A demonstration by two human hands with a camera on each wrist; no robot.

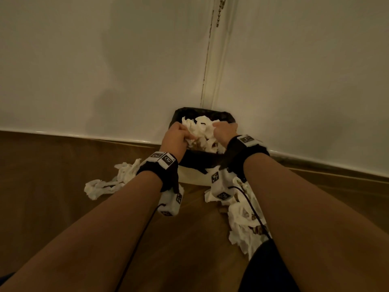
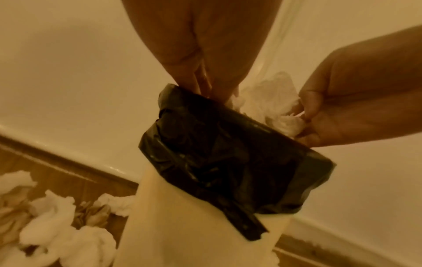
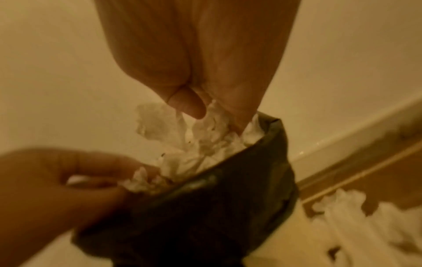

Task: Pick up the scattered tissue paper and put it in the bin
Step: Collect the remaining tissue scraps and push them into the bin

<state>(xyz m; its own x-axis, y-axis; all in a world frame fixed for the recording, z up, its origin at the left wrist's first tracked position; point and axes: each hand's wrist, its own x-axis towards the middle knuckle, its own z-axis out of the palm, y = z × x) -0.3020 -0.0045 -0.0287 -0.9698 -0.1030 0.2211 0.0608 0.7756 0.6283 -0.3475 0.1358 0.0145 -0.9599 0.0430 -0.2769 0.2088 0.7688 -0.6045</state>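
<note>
A cream bin (image 1: 194, 175) with a black liner (image 1: 210, 113) stands on the floor against the wall. A big wad of white tissue paper (image 1: 203, 131) fills its mouth. My left hand (image 1: 187, 134) grips the wad's left side with curled fingers, and my right hand (image 1: 217, 127) grips its right side. In the right wrist view my right hand (image 3: 206, 112) pinches the tissue paper (image 3: 200, 144) above the liner (image 3: 217, 216). The left wrist view has my left hand (image 2: 212, 92) reaching into the liner (image 2: 228, 159) beside the tissue paper (image 2: 274, 101).
More crumpled tissue lies on the brown wooden floor, one heap left of the bin (image 1: 113, 182) and a larger heap to its right (image 1: 246, 224). A white wall and skirting board (image 1: 84, 134) run close behind the bin. Black cables hang from both wrist cameras.
</note>
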